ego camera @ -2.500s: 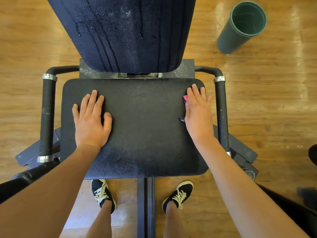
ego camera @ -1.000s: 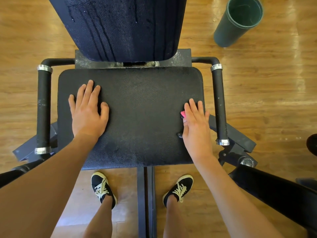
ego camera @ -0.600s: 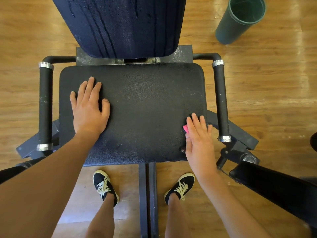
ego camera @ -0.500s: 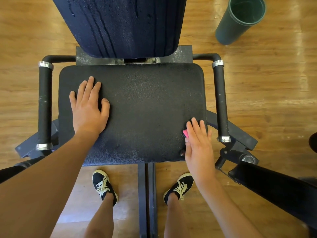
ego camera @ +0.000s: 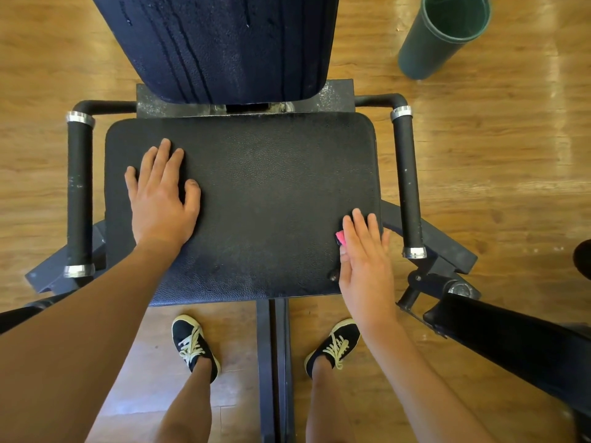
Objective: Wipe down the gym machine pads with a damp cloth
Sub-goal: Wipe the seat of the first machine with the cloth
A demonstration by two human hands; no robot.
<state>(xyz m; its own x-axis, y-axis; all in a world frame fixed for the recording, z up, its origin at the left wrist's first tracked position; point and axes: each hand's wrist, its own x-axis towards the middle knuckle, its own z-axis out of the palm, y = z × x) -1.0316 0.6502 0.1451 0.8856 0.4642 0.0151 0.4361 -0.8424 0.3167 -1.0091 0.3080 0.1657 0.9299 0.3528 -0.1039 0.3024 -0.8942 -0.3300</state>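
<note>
Standing at the front edge of a gym machine, one person, both hands on the seat pad (ego camera: 271,203).

Left hand (ego camera: 163,199): laid flat, palm down, on the left part of the seat pad; fingers straight and close together, thumb spread; nothing held.

Right hand (ego camera: 367,263): flat near the pad's front right corner, fingers straight and together, pressing a cloth (ego camera: 340,238) down against the pad. Only a small pink edge of the cloth showed beside the forefinger; the rest lay hidden under the palm.

Back pad (ego camera: 224,43): dark, upright behind the seat, marked with dark streaks running down its face.

Side handles: left handle (ego camera: 79,193) and right handle (ego camera: 406,183), black grips with silver collars, one on each side of the seat, neither touched.

Container: one dark green cylindrical bin (ego camera: 441,33) on the wooden floor (ego camera: 495,187), well apart from the machine at its far right. Its inside was dark, and I could not tell what it held.

Shoes: left shoe (ego camera: 192,343) and right shoe (ego camera: 335,346), black with pale laces, either side of the frame's centre bar.
</note>
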